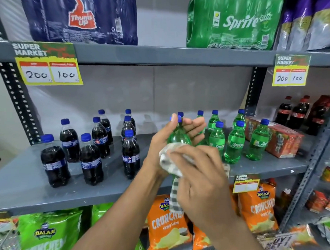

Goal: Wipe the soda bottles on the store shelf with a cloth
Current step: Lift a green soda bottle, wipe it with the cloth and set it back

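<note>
Left hand (171, 136) grips 1 green bottle (178, 134) by its neck; just below, right hand (199, 178) presses a checked cloth (170, 162) against it.

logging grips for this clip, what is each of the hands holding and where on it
The left hand holds a green soda bottle by its upper body below the cap. The right hand presses a checked cloth against the bottle's middle.
</note>
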Available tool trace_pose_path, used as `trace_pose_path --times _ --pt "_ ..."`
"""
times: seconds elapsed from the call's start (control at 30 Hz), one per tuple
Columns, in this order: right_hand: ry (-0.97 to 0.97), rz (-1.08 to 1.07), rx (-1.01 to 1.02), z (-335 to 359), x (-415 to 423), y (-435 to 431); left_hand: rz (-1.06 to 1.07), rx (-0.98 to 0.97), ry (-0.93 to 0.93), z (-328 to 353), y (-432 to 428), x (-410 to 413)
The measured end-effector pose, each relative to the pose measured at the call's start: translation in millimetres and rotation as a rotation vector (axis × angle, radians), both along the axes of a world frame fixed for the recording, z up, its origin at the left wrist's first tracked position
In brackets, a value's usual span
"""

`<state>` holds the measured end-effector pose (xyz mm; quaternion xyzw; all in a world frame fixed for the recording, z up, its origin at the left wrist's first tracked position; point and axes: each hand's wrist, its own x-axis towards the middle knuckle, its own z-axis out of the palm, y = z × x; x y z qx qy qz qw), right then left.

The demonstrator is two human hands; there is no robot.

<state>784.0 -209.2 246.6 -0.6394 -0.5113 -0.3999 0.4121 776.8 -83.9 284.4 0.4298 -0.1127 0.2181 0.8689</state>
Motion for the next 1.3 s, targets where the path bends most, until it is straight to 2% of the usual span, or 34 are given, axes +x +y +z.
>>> trace_pose_path --times 0.2,0.37,0.47,0.6,0.7,0.83,1.07,1.2,1.3 --pt "0.086 0.009 0.123 14.7 2.9 4.4 0.03 0.105 -0.007 3.5 0.8 -16.6" --pt "0.015 0.033 0.046 -10.2 -14.2 -2.7 0.05 0.046 -0.049 6.5 3.8 -22.4" --pt "0.044 0.075 0.067 -13.4 -14.5 -4.9 0.055 0.038 -0.066 4.6 4.4 -26.3" --pt "0.355 0.208 0.203 8.4 -7.0 -4.1 0.056 0.018 -0.093 4.7 0.7 -29.9" --pt "0.542 0.319 0.182 3.6 -16.0 -15.4 0.042 -0.037 -0.146 5.7 5.3 -32.8" --pt "0.677 0.333 0.127 -21.2 -32.6 -27.9 0.046 -0.058 -0.158 1.3 13.7 -37.8" --pt "0.76 0.387 0.197 1.8 -29.9 -21.5 0.01 -0.08 -0.152 -4.4 3.5 -37.4" --pt "0.945 0.43 0.185 -23.9 -37.3 -30.3 -0.011 -0.064 -0.164 -5.0 8.6 -41.6" --pt "0.992 0.429 0.197 -25.1 -34.6 -30.5 -0.034 -0.054 -0.152 -7.7 4.5 -42.3"
